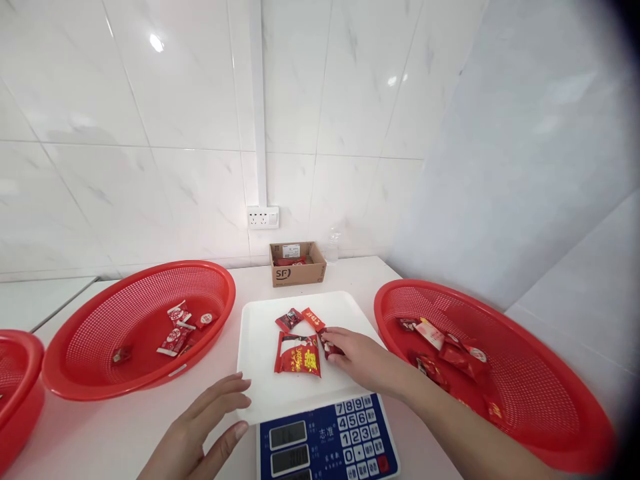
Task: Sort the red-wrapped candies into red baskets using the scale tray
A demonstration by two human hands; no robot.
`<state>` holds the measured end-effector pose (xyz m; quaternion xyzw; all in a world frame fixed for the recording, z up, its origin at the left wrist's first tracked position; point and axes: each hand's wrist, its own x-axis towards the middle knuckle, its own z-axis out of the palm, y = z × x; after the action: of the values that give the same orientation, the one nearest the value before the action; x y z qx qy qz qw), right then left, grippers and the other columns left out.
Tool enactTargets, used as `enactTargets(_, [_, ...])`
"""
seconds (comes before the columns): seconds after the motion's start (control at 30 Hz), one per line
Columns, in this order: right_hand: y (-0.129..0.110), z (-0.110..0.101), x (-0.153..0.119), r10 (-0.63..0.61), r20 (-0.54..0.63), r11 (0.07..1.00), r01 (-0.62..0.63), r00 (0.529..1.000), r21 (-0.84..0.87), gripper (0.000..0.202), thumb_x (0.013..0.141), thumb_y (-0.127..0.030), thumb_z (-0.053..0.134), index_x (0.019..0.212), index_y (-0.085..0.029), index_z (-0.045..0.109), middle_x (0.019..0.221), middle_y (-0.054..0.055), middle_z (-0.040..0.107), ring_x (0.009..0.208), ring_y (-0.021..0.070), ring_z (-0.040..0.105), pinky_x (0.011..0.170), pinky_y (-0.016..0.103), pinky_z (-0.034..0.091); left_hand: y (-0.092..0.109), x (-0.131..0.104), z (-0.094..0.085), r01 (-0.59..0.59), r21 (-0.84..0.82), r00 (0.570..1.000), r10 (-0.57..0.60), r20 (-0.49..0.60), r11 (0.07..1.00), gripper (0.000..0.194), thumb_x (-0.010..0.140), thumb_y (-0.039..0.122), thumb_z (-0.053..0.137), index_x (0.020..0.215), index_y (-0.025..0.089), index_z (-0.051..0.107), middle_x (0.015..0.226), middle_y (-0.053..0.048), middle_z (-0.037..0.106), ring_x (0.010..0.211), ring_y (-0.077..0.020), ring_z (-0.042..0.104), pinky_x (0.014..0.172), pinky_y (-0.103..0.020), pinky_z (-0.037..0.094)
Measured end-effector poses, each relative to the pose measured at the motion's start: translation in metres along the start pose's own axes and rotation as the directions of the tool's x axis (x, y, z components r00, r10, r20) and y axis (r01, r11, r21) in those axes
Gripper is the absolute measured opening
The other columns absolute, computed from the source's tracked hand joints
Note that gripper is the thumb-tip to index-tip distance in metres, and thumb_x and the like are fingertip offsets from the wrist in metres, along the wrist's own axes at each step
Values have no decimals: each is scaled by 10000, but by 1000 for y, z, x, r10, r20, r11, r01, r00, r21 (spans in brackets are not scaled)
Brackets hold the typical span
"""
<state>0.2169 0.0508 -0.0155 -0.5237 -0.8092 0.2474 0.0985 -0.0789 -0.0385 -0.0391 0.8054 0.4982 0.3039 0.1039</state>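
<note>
My right hand [353, 359] is over the right part of the white scale tray [260, 393], its fingers closed round a small dark red packet [330, 348]. Just left of it lies a larger red packet with yellow characters [299, 355]. Behind that packet are a dark red sachet [289, 320] and a small orange-red sachet [313, 319], both flat on the tray. My left hand [210, 423] is at the tray's front left corner, fingers apart, holding nothing. The blue scale panel [325, 440] with its keys and displays shows below the tray.
Red baskets holding packets stand left [100, 387] and right [390, 293]; another red basket [20, 343] is cut off at the far left. Behind the tray are a cardboard box [300, 275] with red packets and a clear bottle [333, 247], near the tiled wall.
</note>
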Motion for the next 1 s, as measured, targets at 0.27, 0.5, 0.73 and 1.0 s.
enactTargets(0.27, [-25,-1,13,-34,25,999,33,999,24,618,870,-462,449,1425,-217,331,1533,77,196,1406,257,108,1101,446,217,9,9,3,-49,-7,998,49,26,999,173,845,365,550,982,327,650,1162,1,672,1084,-188,619,863,-250,521])
enactTargets(0.5, [-46,12,27,-266,185,963,269,946,11,505,881,-487,455,1260,-168,558,1364,114,491,1354,301,264,1101,476,183,7,0,-2,-56,18,998,56,22,998,171,849,368,551,982,316,644,1154,-7,676,1073,-179,626,856,-232,522])
enactTargets(0.73, [-50,11,45,-220,76,971,226,973,-81,545,874,-508,450,1310,-185,492,1480,118,312,1383,309,168,1088,514,177,12,1,-2,-9,-7,998,10,58,1000,172,864,367,528,995,326,632,1176,6,662,1099,-163,609,874,-226,512])
enactTargets(1.0, [-26,-4,10,-128,42,991,126,991,50,497,895,-492,420,1292,-213,526,1453,70,381,1382,242,209,1107,439,193,14,0,0,104,-42,991,-100,87,994,222,880,418,486,1003,313,638,1215,-18,635,1138,-196,582,918,-307,506])
